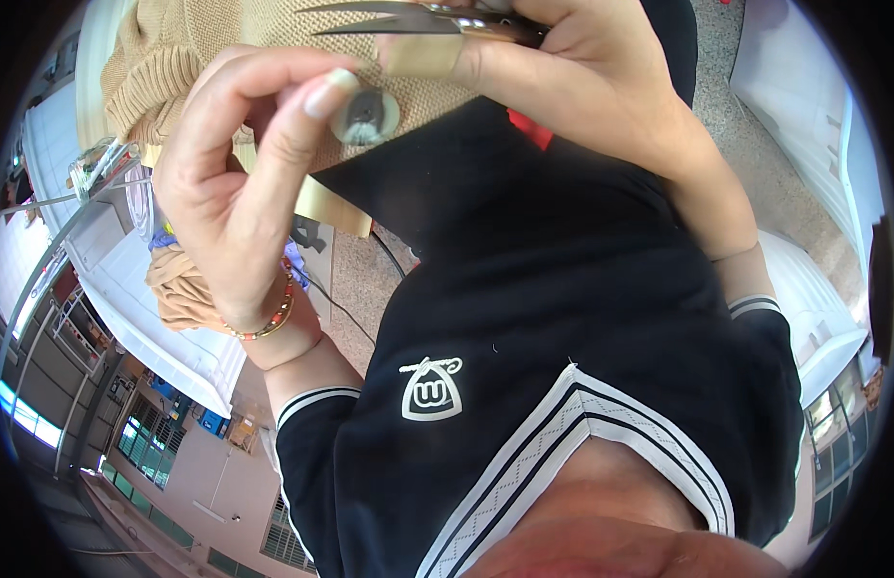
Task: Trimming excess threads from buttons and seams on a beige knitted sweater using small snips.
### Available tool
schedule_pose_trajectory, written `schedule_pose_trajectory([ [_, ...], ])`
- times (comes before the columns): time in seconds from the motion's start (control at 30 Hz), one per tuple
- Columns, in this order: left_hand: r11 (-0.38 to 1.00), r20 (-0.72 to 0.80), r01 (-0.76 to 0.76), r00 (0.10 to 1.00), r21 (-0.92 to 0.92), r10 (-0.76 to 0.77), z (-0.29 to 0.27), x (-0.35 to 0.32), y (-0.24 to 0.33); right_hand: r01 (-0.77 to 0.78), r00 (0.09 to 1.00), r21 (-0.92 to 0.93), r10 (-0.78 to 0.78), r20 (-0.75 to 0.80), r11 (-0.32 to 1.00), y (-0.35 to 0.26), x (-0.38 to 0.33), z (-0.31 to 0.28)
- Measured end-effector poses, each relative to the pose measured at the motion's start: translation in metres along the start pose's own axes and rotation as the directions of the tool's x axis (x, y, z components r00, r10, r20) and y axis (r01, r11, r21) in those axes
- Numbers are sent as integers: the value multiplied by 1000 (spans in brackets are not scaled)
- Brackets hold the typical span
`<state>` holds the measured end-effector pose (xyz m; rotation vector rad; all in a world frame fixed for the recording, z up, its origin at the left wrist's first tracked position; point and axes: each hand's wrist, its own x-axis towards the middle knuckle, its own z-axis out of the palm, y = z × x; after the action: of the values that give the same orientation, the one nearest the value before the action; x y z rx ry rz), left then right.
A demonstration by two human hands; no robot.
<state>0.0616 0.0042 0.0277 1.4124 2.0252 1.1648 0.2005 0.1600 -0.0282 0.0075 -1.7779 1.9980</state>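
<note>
At the far left, a bunched tan cloth bundle lay on a white table, below the hands. The left hand, with a beaded bracelet at its wrist, was curled, its thumb and forefinger pinching a round grey button that sat on a beige ribbed knit garment. The garment spread across the top, behind both hands. To the right, the right hand was closed around small metal thread snips, the blades pointing left just above the button; a tan bandage wrapped one finger. A black top with white trim filled the lower middle.
</note>
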Motion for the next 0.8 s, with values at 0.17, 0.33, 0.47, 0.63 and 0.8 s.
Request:
schedule_pose_trajectory([
  [0.17, 996, 182, 78, 981, -35, -71, -11, 13, 1, 23, 1000, 46, -23, 3, 999, 7, 2, -1],
  [0.33, 987, 251, 157, 957, -32, -144, -18, 19, 0, 225, 973, -208, -207, 103, 952, 6, 7, 3],
  [0.47, 943, 308, 334, 896, 10, -321, -25, 21, 4, 73, 996, 13, -73, 52, 997, 13, 5, -4],
  [0.63, 961, 325, 273, 905, 47, -273, -26, 21, 4, 228, 968, -203, -200, 149, 952, 4, 10, -1],
  [0.8, 955, 320, 297, 904, 11, -285, -20, 18, 6, 359, 931, -207, -333, 152, 910, 22, 5, -9],
])
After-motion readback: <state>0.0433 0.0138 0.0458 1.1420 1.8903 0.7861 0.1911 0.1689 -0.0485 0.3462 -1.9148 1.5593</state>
